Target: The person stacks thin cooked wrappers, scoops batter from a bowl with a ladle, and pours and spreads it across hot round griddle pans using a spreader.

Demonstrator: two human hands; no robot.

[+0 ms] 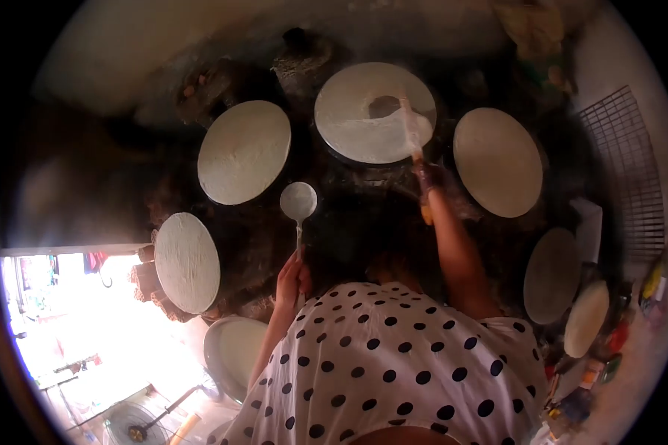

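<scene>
Dim room surrounds the middle griddle [352, 83], across whose near-right edge the right hand [424, 176] holds a flat stick [409, 126], while the left hand [293, 277] grips a ladle [298, 201], and light, level strokes should suit the griddle's white batter [352, 139].

Location type: kitchen, evidently for batch cooking. Round cooking surfaces [349, 87], several coated with pale batter, form an arc from 9 through 12 to 2 o'clock; a batter-coated ladle [298, 200] and, at 7 o'clock, a basin [210, 354] confirm this.
</scene>
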